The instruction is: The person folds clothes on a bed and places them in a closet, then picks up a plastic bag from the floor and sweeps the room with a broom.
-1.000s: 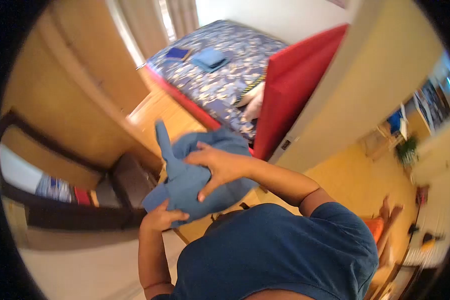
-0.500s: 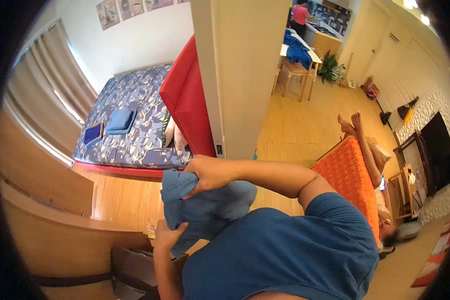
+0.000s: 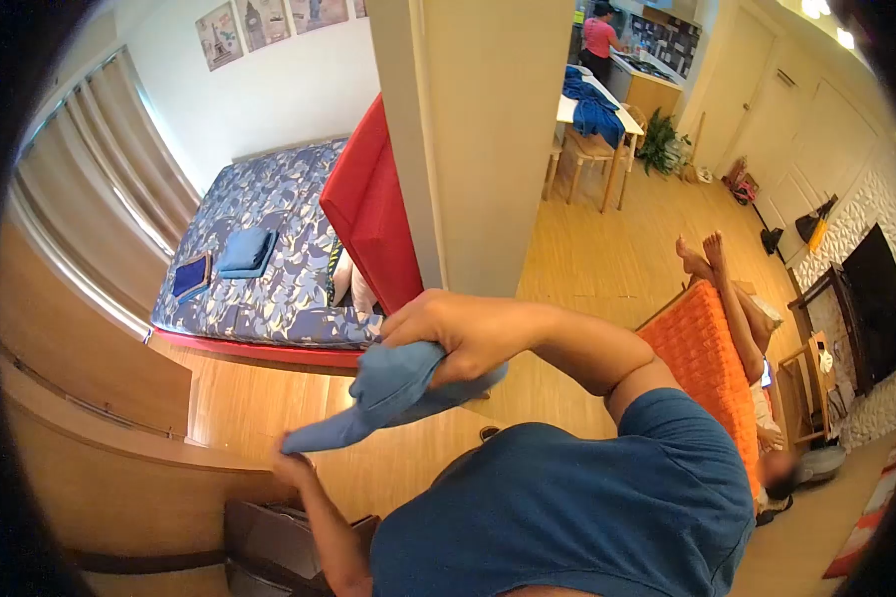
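A greyish-blue cloth (image 3: 398, 383), bunched up and of a kind I cannot make out, hangs in front of my body. My right hand (image 3: 458, 328) is closed around its upper part, the fingers mostly hidden behind the fabric. Lower and to the left, my left hand (image 3: 294, 470) grips a narrow end of the cloth, pulled out to a taut point. Between both hands the fabric is stretched at a slant. Past them, a folded blue cloth (image 3: 247, 251) and a smaller dark blue folded piece (image 3: 191, 277) lie on the bed.
A patterned bed (image 3: 299, 199) with a red headboard (image 3: 368, 199) stands beyond a wall edge (image 3: 478, 149). Brown cabinetry (image 3: 90, 398) flanks my left. At right, someone lies on an orange sofa (image 3: 702, 348). Another person (image 3: 599, 38) stands in the kitchen behind a table (image 3: 629, 121).
My left hand has moved left, drawing one end of the cloth out into a point. My right hand has shifted slightly right and up, still holding the bunched part.
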A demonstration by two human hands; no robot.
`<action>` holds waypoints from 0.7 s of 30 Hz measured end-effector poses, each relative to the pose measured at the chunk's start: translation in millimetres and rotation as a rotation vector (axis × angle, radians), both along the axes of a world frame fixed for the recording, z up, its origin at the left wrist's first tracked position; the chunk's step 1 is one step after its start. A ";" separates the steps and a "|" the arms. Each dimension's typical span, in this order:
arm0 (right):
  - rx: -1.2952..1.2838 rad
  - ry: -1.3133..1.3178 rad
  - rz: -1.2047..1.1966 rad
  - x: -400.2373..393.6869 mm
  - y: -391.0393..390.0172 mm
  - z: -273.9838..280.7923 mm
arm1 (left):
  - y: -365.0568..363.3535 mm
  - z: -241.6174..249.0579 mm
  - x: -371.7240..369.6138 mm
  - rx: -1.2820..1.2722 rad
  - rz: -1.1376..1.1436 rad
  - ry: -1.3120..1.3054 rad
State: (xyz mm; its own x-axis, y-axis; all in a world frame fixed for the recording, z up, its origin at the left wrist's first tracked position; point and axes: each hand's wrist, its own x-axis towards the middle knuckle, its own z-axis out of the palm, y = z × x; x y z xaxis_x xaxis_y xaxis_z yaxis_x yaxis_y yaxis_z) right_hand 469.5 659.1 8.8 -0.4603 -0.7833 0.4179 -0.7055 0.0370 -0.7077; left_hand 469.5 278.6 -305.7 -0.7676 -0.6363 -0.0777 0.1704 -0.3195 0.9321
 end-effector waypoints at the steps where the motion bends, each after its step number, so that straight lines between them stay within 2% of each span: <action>1: 0.000 0.004 0.014 -5.1 2.3 -4.7 | -20.6 12.8 -10.3 -0.063 0.087 0.082; 2: -0.042 -0.024 0.009 -10.1 4.8 -9.3 | -40.6 27.6 -17.6 -0.127 0.176 0.162; 4: -0.081 -0.049 0.011 -21.0 8.0 -20.8 | -71.1 94.6 -13.0 -0.233 0.095 0.177; 6: -0.115 -0.499 0.064 -22.9 8.9 -35.8 | -122.8 112.6 -22.8 -0.395 0.273 0.286; 7: -0.114 -0.502 0.078 -20.3 9.4 -36.5 | -119.5 139.4 -14.7 -0.623 0.335 0.285; 8: -0.126 -0.622 0.092 -16.3 9.4 -35.5 | -112.4 175.3 -3.3 -0.857 0.408 0.271; 9: -0.126 -0.746 0.126 -15.1 6.9 -34.6 | -107.6 202.4 7.8 -0.817 0.316 0.299; 10: -0.106 -0.649 0.271 -15.6 5.5 -35.1 | -97.9 233.4 23.0 -0.780 0.239 0.312; 11: -0.052 -0.616 0.447 -14.5 1.4 -32.9 | -40.4 290.6 47.7 -0.641 -0.017 0.390; 12: 0.041 -0.513 0.699 -18.7 -4.6 -24.7 | -37.2 299.5 44.3 -0.658 0.054 0.335; 13: 0.169 -0.518 0.789 -15.3 -13.8 -17.6 | -42.2 300.5 40.7 -0.817 0.124 0.382; 14: 0.146 -0.474 0.868 -18.8 -26.4 -18.5 | -53.2 295.1 35.3 -0.981 0.187 0.431; 15: 0.117 -0.434 0.935 -25.3 -40.1 -18.2 | -79.9 279.3 20.9 -0.674 0.041 0.446; 16: 0.043 -0.434 0.719 -28.4 -48.4 -17.5 | -10.3 315.0 28.8 -0.733 -0.018 0.729; 17: -0.027 -0.426 0.489 -32.0 -54.7 -16.8 | -36.8 308.8 16.0 -0.355 -0.449 0.443; 18: -0.087 -0.408 0.393 -40.1 -75.3 -17.9 | -12.7 300.1 6.0 -0.510 -0.407 0.643; 19: -0.146 -0.389 0.284 -47.3 -101.3 -21.0 | 18.2 309.5 7.7 -0.816 -0.372 0.865; 20: -0.228 -0.386 0.285 -55.0 -123.0 -24.9 | 28.6 314.1 5.6 -0.804 -0.516 0.827; 21: -0.313 -0.390 0.282 -65.0 -135.8 -21.3 | 38.0 324.2 1.0 -0.799 -0.512 0.809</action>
State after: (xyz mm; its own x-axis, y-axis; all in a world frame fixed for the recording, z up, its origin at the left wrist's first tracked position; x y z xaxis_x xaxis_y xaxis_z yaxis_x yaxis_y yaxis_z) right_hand 404.5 523.3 -12.5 -0.4182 -0.7644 0.4907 -0.3428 -0.3675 -0.8646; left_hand 470.5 316.6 18.6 -0.5881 0.0981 0.8028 0.8087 0.0885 0.5816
